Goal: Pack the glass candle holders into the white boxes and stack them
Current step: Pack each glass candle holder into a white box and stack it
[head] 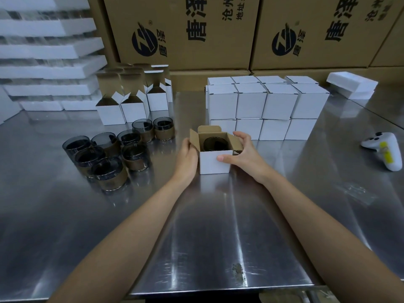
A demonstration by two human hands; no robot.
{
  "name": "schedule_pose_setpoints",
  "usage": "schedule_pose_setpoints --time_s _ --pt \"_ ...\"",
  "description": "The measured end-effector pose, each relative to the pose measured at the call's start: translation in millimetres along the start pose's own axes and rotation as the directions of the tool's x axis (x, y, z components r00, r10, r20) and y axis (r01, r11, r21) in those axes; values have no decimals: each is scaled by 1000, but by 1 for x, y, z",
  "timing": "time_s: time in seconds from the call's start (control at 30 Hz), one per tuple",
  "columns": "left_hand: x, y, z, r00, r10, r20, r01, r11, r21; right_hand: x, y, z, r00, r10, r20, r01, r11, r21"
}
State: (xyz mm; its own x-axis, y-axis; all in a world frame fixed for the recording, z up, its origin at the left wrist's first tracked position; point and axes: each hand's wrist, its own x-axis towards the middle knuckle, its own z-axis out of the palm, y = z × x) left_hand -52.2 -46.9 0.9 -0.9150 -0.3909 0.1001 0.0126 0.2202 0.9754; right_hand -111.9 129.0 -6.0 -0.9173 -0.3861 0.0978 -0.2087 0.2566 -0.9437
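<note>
An open white box [214, 161] stands mid-table with its brown flaps up and a dark glass candle holder [215, 144] inside. My left hand [188, 155] grips the box's left side. My right hand [241, 153] holds the right side, thumb across the white front and fingers curled over the right flap. Several more smoky glass candle holders with brown bands [113, 154] cluster to the left. Empty open white boxes [131, 106] stand behind them. Closed white boxes [264, 106] are stacked two high behind the open box.
The steel table [207, 226] has a seam running toward me. A white controller with yellow tape [384, 147] lies at the right. Large brown cartons [240, 33] wall the back. Foam trays [48, 62] pile up at the far left, one foam piece [352, 84] at back right.
</note>
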Motion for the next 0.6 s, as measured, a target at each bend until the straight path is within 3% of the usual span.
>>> schedule_pose_setpoints --time_s 0.23,0.4,0.6 --pt "-1 2 -5 991 24 135 3 981 -196 -6 -5 8 995 -94 21 95 995 -34" --pt "1 7 -7 993 35 110 -6 966 -257 -10 -11 10 992 -97 82 100 994 -39" --pt "2 9 -9 990 9 142 42 934 -354 -21 -16 24 953 -260 158 296 910 -289"
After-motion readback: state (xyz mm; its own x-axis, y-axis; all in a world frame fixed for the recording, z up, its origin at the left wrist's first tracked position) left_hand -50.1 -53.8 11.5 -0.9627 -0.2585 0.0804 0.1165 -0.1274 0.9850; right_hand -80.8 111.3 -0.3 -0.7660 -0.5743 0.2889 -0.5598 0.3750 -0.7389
